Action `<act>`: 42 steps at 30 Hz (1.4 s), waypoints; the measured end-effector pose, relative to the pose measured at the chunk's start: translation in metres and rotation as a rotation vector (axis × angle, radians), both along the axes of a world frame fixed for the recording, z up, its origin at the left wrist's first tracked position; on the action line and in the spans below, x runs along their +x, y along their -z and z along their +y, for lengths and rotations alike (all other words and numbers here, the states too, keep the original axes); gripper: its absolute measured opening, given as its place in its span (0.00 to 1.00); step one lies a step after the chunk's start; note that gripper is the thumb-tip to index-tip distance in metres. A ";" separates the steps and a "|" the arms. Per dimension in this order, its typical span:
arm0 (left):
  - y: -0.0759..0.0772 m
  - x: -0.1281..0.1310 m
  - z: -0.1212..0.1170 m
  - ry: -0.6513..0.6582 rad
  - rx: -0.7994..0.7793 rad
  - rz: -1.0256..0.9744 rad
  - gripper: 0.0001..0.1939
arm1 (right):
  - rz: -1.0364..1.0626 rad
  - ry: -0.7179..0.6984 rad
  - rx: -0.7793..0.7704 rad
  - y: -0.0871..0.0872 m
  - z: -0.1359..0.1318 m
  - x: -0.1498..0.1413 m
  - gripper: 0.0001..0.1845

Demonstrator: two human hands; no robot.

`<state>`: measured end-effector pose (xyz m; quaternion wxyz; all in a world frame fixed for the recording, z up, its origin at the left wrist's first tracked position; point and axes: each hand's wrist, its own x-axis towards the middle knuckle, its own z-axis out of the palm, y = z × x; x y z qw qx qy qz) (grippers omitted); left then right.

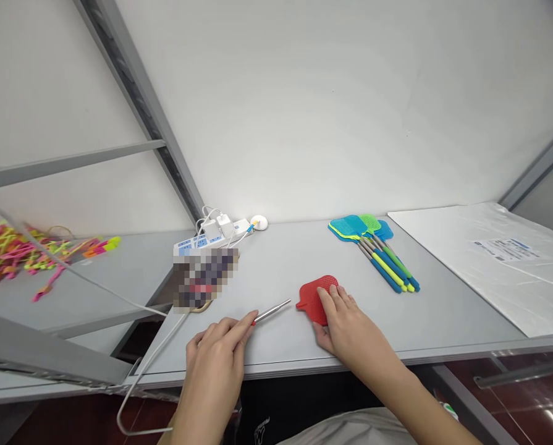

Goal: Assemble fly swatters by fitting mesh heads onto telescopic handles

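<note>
left hand (218, 351): i had my fingers closed firmly around the rear of a telescoping-looking steel rod (272, 311), a trace of red showing at my fingertips; the tip was left bare and angled up to the right, i judged so that nothing covered that end.
right hand (344, 316): i held a red fly-swatter head (312, 300) in a narrow grip, fingers spread over the perforated face and thumb at the near edge, probably to steady it without covering its neck (301, 306).
neck and rod tip: these faced each other just apart, not touching, above the front part of the grey table (276, 262); i could not tell whether the red head rested on the surface.
blue and green fly swatters (390, 267): they lay stacked beyond my right hand, handles towards me, perhaps so each was easy to pick up.
white-wrapped package (456, 266): it lay flat at the right, out of my working space.
power strip (195, 245): it sat at the back left with chargers (225, 224) plugged in, beside a pixelated object (206, 278) too obscured to name.
side shelf: a tangle of pink and yellow strands (7, 253) lay there, well apart from my hands.
</note>
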<state>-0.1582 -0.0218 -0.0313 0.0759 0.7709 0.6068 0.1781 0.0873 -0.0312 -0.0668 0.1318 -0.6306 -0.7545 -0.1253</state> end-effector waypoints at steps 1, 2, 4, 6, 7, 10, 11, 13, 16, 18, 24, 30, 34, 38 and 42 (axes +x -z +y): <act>0.001 0.001 0.000 -0.001 0.013 0.002 0.21 | 0.012 -0.006 0.000 -0.002 0.000 0.001 0.29; 0.002 0.003 0.000 -0.001 0.027 0.004 0.21 | 0.030 -0.014 -0.005 -0.005 0.000 0.003 0.28; 0.003 0.005 0.000 -0.001 0.048 0.002 0.21 | 0.100 -0.022 -0.027 -0.010 -0.001 0.008 0.24; 0.005 0.006 0.000 0.012 0.050 -0.011 0.20 | 0.189 -0.025 -0.046 -0.014 -0.002 0.012 0.20; 0.006 0.006 0.000 0.022 0.045 -0.021 0.20 | 0.221 -0.024 -0.050 -0.015 -0.003 0.014 0.20; 0.006 0.005 0.000 0.050 0.047 -0.052 0.20 | 0.224 -0.010 -0.067 -0.017 -0.004 0.015 0.27; 0.006 0.005 0.000 0.051 0.059 -0.060 0.20 | 0.209 -0.001 -0.077 -0.017 -0.005 0.014 0.30; 0.006 0.005 0.000 0.048 0.087 -0.074 0.21 | 0.186 0.018 -0.087 -0.016 -0.005 0.011 0.35; 0.005 0.005 -0.001 0.056 0.106 -0.093 0.22 | 0.202 0.051 -0.071 -0.014 -0.005 0.009 0.37; 0.004 0.005 -0.001 0.077 0.101 -0.103 0.22 | 0.256 0.071 -0.047 -0.012 -0.005 0.011 0.39; -0.002 0.009 -0.006 0.156 0.080 -0.143 0.24 | 0.348 -0.022 0.116 -0.004 -0.004 0.019 0.47; -0.006 0.016 -0.010 0.184 0.083 -0.157 0.24 | 0.329 -0.086 0.189 -0.006 -0.007 0.021 0.47; -0.006 0.015 -0.009 0.167 0.102 -0.169 0.24 | 0.307 -0.030 0.200 -0.009 -0.007 0.022 0.46; -0.009 0.019 -0.012 0.157 0.143 -0.194 0.24 | 0.316 -0.014 0.193 -0.008 -0.007 0.023 0.47; -0.012 0.026 -0.016 0.159 0.178 -0.211 0.23 | 0.309 -0.020 0.198 -0.009 -0.008 0.025 0.47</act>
